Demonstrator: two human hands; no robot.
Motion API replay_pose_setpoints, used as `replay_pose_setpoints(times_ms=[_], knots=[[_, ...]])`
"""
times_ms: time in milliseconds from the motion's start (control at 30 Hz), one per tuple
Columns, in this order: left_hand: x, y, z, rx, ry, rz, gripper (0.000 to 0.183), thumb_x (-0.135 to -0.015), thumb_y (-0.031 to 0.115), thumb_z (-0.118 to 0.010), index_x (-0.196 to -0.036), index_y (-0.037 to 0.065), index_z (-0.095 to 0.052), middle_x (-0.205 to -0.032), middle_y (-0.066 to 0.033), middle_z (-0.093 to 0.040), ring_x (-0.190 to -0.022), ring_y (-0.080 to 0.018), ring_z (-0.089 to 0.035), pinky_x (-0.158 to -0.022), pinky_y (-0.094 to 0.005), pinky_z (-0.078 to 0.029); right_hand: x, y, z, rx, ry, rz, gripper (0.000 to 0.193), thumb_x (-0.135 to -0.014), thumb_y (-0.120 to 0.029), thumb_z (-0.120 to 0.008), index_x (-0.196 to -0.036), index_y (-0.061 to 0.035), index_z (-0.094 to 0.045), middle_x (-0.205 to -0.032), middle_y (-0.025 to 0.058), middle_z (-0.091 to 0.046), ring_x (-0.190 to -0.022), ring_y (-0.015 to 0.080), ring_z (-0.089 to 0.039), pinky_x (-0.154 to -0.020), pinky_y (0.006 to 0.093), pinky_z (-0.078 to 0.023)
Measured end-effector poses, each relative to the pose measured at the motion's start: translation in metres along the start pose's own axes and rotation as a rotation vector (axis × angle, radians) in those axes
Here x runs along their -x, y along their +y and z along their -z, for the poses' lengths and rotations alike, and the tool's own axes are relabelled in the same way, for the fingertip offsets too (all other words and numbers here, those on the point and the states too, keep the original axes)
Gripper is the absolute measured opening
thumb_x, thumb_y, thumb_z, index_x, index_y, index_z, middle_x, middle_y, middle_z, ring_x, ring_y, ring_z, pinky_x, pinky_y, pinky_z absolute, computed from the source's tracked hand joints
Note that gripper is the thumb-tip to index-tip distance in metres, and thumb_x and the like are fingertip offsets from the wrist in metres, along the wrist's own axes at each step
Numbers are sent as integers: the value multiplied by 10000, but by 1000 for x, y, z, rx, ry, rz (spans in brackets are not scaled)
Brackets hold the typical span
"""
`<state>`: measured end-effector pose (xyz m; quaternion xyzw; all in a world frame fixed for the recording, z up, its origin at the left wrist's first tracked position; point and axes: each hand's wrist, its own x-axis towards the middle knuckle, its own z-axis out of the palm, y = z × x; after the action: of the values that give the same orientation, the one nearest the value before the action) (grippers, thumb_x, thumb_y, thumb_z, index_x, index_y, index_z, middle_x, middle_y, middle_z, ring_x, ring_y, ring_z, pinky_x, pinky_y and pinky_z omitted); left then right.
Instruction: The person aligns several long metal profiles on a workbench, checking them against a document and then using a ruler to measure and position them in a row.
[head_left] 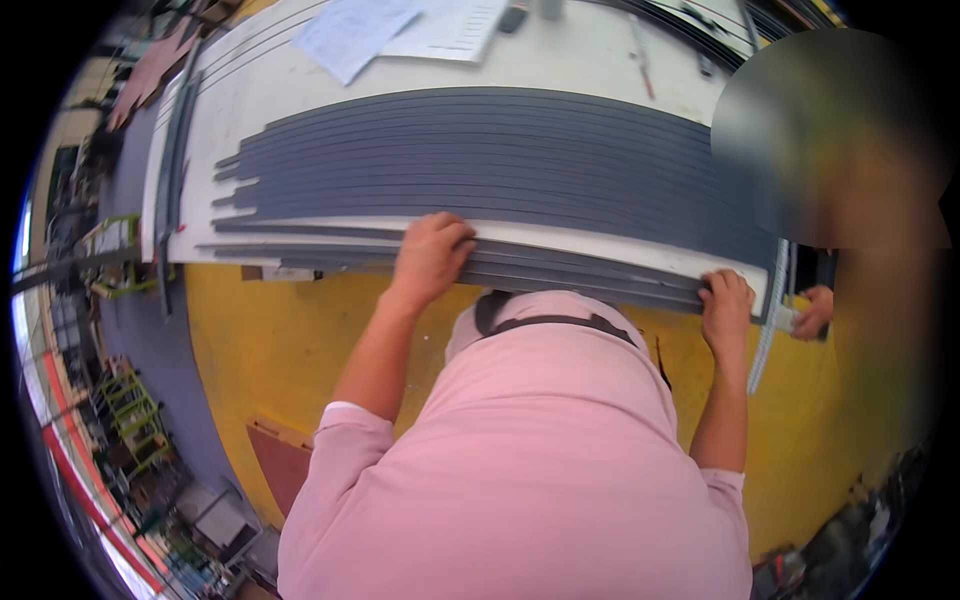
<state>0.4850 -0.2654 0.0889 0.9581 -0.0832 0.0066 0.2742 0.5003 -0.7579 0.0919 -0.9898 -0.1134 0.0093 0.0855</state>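
Observation:
Several long, thin dark-grey strips [570,274] lie along the near edge of the white table, slightly fanned at their left ends. My left hand [435,252] is closed over them left of their middle, fingers curled on the far side. Close to their right ends, my right hand [726,303] grips them with bent fingers; its thumb is hidden. Just beyond, a wide block of similar grey strips [490,155] lies side by side on the table, their left ends uneven. White tabletop shows in a narrow gap between the block and the nearer strips.
Papers [405,30] lie on the far part of the white table [235,95]. At the right, a co-worker's hand [815,313] is beside a pale ruler-like strip [767,335] that overhangs the table edge. A brown board [275,460] rests low on the yellow floor [240,370].

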Motion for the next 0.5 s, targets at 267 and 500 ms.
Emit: replay_pose_setpoints(times_ms=[267,500], knots=[[-10,-2,23,-156,-157,6,175,-870,187,-801,-1021,106,-774,-1087,-58,-720,-1071,-302,-646,-960,-436,-446,-3,1,5,-49,72,-44,139,-863,-47,-737,-946,-111,-646,-999,41,-633,-1040,278,-615,-952,437,-416],[-16,-3,7,-105,-15,9,131,-857,142,-804,-957,77,-750,-996,-82,-683,-1022,-326,-643,-884,-443,-516,-11,8,-6,-49,134,-88,82,-879,-87,-754,-923,-119,-693,-971,26,-641,-981,267,-630,-896,429,-453]])
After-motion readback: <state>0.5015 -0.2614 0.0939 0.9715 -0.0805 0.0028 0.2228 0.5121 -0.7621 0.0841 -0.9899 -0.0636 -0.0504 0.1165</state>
